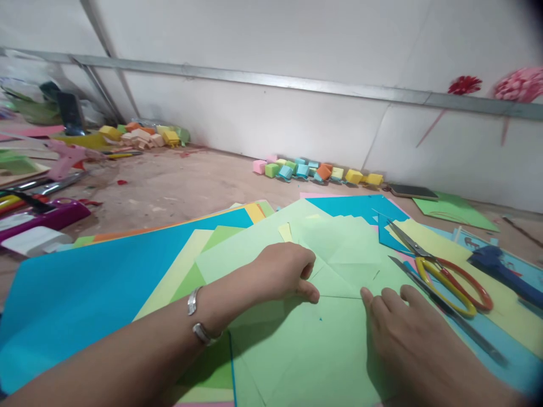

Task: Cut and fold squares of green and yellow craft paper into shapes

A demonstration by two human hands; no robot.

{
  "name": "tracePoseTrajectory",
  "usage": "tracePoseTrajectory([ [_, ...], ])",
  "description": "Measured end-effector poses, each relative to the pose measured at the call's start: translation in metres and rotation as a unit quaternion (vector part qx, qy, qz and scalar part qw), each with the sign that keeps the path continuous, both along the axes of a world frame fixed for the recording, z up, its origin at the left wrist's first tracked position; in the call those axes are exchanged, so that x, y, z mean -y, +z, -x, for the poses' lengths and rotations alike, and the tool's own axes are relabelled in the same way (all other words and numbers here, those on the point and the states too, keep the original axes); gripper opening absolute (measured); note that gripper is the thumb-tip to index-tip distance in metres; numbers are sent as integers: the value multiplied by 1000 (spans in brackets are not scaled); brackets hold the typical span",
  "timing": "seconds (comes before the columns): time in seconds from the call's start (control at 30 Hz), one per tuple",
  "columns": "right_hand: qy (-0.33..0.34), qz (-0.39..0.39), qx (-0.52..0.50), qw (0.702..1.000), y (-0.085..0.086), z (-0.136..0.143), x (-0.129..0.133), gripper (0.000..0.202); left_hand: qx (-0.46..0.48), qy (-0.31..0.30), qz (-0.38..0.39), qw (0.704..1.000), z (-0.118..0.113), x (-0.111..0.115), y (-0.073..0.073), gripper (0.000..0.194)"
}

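A light green sheet of paper point(314, 356) lies before me on a stack of coloured sheets, with a folded piece of the same green point(335, 277) on top. My left hand point(282, 271), a silver cuff at its wrist, has its fingers curled and its thumb at the left end of the fold edge. At the right end of that edge is my right hand point(401, 322), fingers bent and thumb tip against the paper. Their palms hide what lies under them. A small yellow paper piece point(285, 232) pokes out behind my left hand.
To the right, scissors point(449, 282) with red and yellow handles lie beside a long thin blade point(449, 316) and a dark blue tool point(504, 271). Blue paper point(93, 294) spreads left. Small paper cubes point(303, 170) line the wall. A pink glue gun point(65, 158) sits far left.
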State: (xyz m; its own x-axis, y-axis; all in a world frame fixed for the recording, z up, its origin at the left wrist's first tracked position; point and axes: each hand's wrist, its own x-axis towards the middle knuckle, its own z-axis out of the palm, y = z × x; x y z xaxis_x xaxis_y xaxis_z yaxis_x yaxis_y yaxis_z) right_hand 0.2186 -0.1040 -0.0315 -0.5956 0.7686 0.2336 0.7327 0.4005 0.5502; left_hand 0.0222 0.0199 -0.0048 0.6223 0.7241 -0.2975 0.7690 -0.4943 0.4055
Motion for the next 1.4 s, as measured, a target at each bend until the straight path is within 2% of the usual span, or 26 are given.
tracePoseTrajectory([
  [0.1, -36, -12, 26, 999, 7, -4, -3, 22, 0, -3, -5, 1000, 2, 1, 1, 34],
  [0.27, -34, -85, 46, 995, 18, -5, -23, 21, 5, -32, -42, 999, 6, 0, 8, 23],
  [0.4, -42, -114, 53, 991, 9, -7, -36, 55, 8, -50, -79, 996, 7, -1, 10, 44],
  [0.5, -43, -97, 51, 993, 3, -8, -41, 53, 11, -34, -106, 994, 8, 1, 9, 46],
  [0.63, 11, -81, -6, 997, 7, -1, -38, 26, 29, -38, -139, 989, 5, 11, 9, 32],
  [0.7, 53, -84, -48, 994, 11, 5, -35, 25, 44, -46, -130, 990, 2, 16, 9, 16],
  [0.77, 119, -76, -93, 986, 13, 11, -32, 28, 39, -58, -117, 991, -2, 18, 9, 12],
  [0.87, 199, -37, -156, 967, 13, 14, -32, 30, 14, -69, -94, 993, -4, 16, 7, 15],
  [1.1, 197, 73, -263, 942, 15, -2, -51, 26, 18, -66, -61, 996, 0, 8, 5, 13],
  [1.23, 252, 193, -285, 904, 12, -7, -52, 26, -14, -67, -94, 993, -3, 13, 10, 13],
  [1.3, 262, 238, -308, 883, 10, -7, -52, 22, -32, -63, -83, 994, -3, 16, 12, 10],
  [1.4, 216, 325, -358, 848, 12, -10, -54, 13, -45, -57, -36, 997, -1, 18, 11, 27],
])
